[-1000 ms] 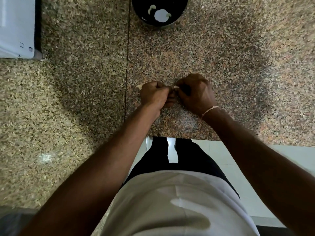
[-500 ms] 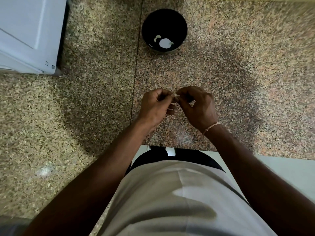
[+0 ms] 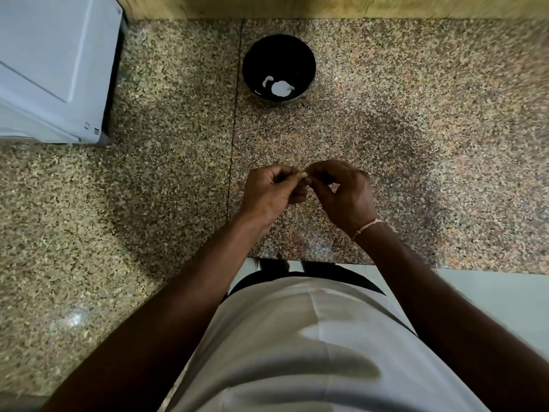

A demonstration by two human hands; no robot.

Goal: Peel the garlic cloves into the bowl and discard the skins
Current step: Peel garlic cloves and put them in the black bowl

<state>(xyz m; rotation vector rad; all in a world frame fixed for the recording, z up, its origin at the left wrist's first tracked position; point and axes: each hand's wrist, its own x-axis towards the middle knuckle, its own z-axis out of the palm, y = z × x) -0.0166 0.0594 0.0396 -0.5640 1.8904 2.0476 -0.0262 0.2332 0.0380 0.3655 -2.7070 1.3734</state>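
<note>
A garlic clove [image 3: 303,174] is pinched between two hands above the near part of a speckled granite table [image 3: 416,144], only a pale sliver of it showing between the fingertips. The left hand [image 3: 271,191] curls its fingers [image 3: 292,179] round one end while the right hand [image 3: 346,193] nips the other end between thumb and forefinger, the remaining fingers bent loosely behind. Whether skin is lifting free at this instant is hard to say, as the clove is small and mostly hidden by the hands.

To strip it cleanly, the left hand would do best to hold the clove steady while the right works a nail under the papery edge and draws it off in one strip, keeping the loose skin in the hand so that it can be thrown away, not dropped with the clove.

The visible part of the clove is cream to tan, dry-looking and narrow.

Farther back on the table, well apart from the hands, stands a dark bowl [image 3: 252,59] holding a few white pieces that appear to be peeled garlic [image 3: 279,87]. A white appliance [image 3: 53,63] sits at the far left, and a thin cord bracelet [image 3: 367,226] circles the right wrist.
</note>
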